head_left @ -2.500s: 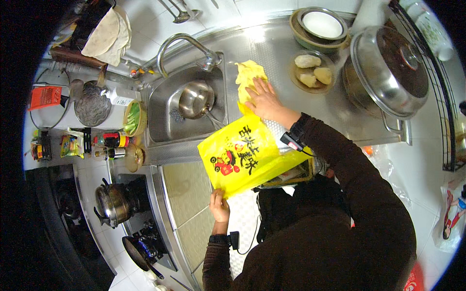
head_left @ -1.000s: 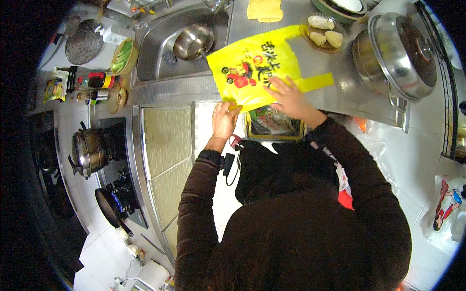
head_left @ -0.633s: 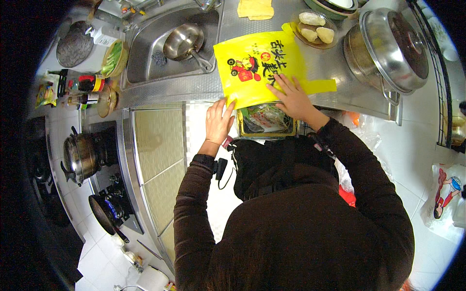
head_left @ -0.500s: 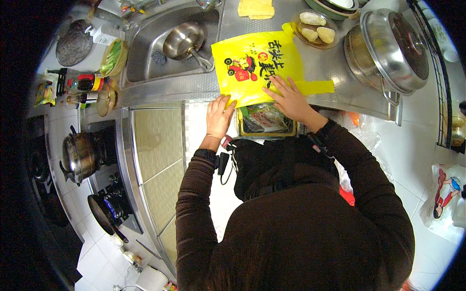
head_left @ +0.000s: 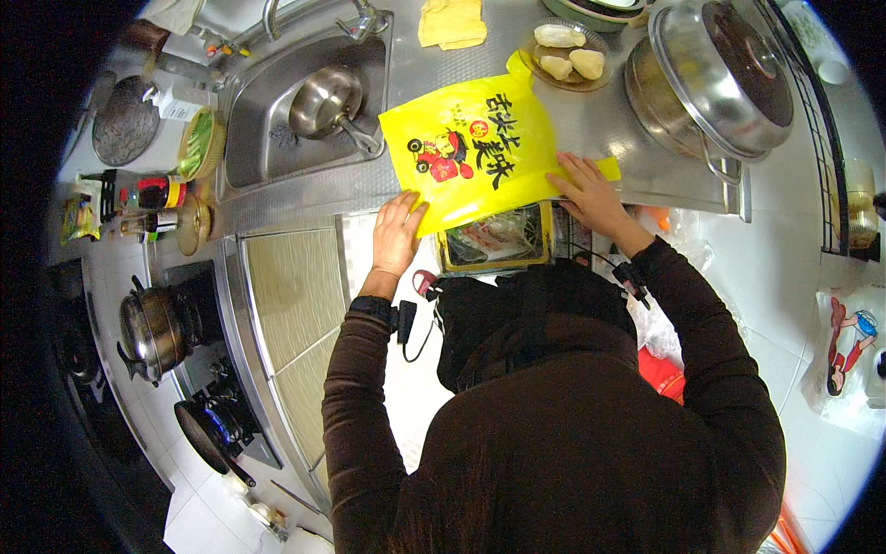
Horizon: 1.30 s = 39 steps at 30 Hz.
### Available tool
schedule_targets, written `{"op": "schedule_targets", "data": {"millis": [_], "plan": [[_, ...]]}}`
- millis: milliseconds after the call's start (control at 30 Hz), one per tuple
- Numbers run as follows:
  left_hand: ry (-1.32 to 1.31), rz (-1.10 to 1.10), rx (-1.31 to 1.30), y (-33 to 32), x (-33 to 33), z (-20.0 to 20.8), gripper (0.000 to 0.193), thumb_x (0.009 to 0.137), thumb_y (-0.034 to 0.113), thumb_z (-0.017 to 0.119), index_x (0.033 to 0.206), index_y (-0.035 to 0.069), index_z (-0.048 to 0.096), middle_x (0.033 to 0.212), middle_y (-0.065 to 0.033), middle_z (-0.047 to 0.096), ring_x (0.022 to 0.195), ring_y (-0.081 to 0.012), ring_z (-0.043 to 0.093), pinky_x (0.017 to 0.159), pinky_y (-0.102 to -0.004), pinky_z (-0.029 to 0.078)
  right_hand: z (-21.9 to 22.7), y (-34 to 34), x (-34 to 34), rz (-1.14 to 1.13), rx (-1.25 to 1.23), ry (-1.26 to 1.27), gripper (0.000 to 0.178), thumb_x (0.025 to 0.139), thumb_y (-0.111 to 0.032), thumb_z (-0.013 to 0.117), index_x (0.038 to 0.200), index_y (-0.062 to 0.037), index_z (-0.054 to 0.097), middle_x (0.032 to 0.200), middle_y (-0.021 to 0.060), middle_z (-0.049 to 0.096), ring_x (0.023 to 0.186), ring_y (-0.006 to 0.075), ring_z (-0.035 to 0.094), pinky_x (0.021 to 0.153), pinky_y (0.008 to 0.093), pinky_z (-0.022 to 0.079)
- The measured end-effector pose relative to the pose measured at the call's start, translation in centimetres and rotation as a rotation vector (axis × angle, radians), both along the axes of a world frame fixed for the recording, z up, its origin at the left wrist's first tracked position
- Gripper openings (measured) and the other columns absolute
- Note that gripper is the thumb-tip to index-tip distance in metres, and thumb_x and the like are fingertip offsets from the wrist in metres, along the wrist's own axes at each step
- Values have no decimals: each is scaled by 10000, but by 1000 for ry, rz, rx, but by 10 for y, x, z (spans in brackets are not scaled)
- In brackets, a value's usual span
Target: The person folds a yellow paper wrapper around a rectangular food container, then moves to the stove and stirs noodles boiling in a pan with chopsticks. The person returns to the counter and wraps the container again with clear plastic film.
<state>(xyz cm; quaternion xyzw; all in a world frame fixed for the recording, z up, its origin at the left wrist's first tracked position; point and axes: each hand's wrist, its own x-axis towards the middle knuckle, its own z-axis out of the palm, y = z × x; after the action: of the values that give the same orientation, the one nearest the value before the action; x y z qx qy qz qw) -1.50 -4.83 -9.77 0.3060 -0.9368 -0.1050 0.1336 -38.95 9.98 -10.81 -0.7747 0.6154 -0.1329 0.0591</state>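
Observation:
A bright yellow plastic bag lies spread flat on the steel counter, printed with a red scooter cartoon and dark lettering. One handle loop points away at its far right corner, another to the right. My left hand rests at the near left corner, fingers stretched over the edge. At the near right corner my right hand lies flat, fingers spread beside the right-hand loop. Just under the near edge stands a yellow-rimmed bin with crumpled clear packaging inside, partly covered by the bag.
Left of the bag, a sink holds a steel pan. Beyond the bag are a folded yellow cloth and a plate with peeled pale pieces. A large lidded steamer pot stands right. The stove is far left.
My right hand has slid from the printed middle to the bag's near right corner. The near edge has come slightly closer to me. My left hand stays at its corner.

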Motion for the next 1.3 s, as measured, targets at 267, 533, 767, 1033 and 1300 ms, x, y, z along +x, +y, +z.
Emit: {"op": "schedule_targets", "data": {"millis": [267,533,767,1033,1300], "plan": [[323,112,417,-16,3,-11,267,763,-15,679,1024,37,703,1116,-135,684,1144,-325,610,1024,-415,434,32,12,-3,-158,-199,-251,364,754,-84,720,1109,-84,638,1227,148,596,1108,325,568,972,448,438],[391,314,893,-26,14,-4,221,940,111,645,1116,-13,694,1048,-95,721,1029,-165,635,933,-304,476,7,56,4,-484,258,-775,374,835,-72,668,1207,-48,633,905,73,634,668,137,586,620,276,478],[420,405,1095,-33,29,-4,280,968,190,641,1140,-26,683,966,-1,693,838,-73,567,806,-236,456,-19,-13,4,-600,176,-1364,487,839,-85,722,1292,3,568,1114,70,646,948,136,629,855,285,511],[496,455,1129,-33,16,0,309,984,221,616,1155,-32,664,1027,-16,711,890,-75,613,819,-242,471,-8,-67,18,-340,105,-1366,479,811,-91,760,1247,17,593,1210,80,651,1116,174,592,991,327,452],[540,495,1085,-35,0,-14,300,991,241,608,1107,-27,675,997,-23,709,865,-81,614,812,-257,480,-8,-63,16,-422,76,-1472,371,869,-81,720,1214,8,616,1150,66,669,1056,154,608,941,302,461]]}}
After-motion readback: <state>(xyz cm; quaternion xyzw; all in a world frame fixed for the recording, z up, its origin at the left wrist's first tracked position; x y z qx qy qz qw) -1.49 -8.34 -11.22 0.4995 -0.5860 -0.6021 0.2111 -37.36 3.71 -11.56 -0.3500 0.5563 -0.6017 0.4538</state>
